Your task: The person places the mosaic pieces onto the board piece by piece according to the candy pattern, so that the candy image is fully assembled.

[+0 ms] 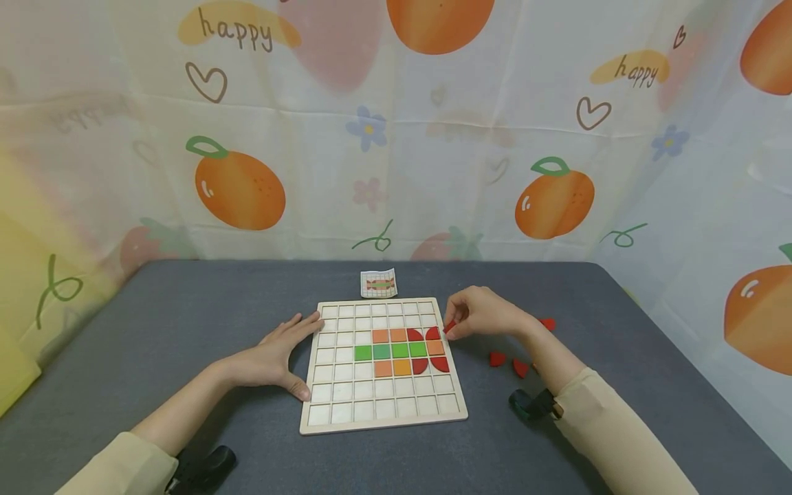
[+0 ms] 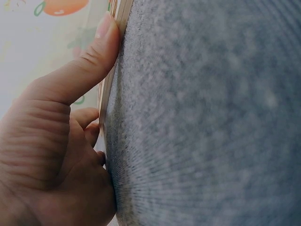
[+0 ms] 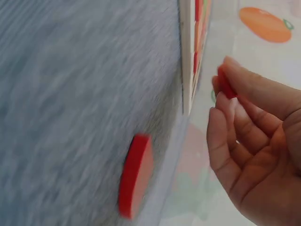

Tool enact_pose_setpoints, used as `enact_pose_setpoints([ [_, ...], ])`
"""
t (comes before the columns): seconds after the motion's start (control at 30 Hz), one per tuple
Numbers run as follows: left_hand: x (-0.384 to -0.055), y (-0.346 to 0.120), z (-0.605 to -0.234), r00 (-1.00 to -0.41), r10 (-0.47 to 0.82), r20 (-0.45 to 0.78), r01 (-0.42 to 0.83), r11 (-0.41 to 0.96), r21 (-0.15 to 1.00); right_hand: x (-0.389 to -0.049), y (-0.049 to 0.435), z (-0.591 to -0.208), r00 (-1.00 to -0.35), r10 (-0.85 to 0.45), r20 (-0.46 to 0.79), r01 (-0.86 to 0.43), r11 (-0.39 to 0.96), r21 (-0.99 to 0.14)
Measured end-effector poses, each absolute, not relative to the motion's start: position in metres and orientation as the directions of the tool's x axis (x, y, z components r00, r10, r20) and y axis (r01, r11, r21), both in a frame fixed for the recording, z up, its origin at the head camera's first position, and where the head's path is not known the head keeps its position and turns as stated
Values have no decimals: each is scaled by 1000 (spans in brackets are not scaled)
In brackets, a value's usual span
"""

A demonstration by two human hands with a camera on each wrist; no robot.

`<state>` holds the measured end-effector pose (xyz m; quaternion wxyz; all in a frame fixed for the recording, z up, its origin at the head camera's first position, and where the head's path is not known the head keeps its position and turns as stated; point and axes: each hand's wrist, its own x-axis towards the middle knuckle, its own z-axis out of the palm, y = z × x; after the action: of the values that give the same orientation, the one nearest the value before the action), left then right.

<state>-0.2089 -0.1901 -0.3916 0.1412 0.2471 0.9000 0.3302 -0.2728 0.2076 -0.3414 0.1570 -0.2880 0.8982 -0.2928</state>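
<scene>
A wooden grid board [image 1: 385,429] lies on the table, with green, orange and red pieces set in its middle and right cells. My left hand [image 1: 262,357] rests at the board's left side, fingers spread. In the left wrist view its thumb [image 2: 101,54] touches the board's edge. My right hand [image 1: 485,313] is at the board's right edge and pinches a small red piece [image 3: 226,84] between thumb and fingers. That piece is mostly covered by the fingers, so its full outline is hidden. A loose red piece [image 3: 136,176] lies on the table below this hand.
Several more red pieces, such as one quarter-round piece [image 1: 520,369], lie right of the board, near the right forearm. A small printed card [image 1: 378,283] with a coloured grid pattern lies behind the board. A fruit-patterned cloth [image 1: 402,158] hangs beyond the dark table [image 1: 260,447].
</scene>
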Motion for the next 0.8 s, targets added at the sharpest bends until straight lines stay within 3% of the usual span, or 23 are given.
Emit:
enact_pose_setpoints([
  [0.23, -209, -191, -392, -840, 535, -93, 349, 664, 662, -273, 187, -339, -819, -570, -66, -368, 609, -703],
  [0.53, -209, -191, -393, -844, 525, -106, 336, 673, 660, -277, 158, -340, -768, -638, -49, -408, 548, -730],
  [0.8, -208, -191, -391, -846, 522, -107, 332, 674, 660, -276, 130, -343, -767, -641, -35, -398, 518, -757],
])
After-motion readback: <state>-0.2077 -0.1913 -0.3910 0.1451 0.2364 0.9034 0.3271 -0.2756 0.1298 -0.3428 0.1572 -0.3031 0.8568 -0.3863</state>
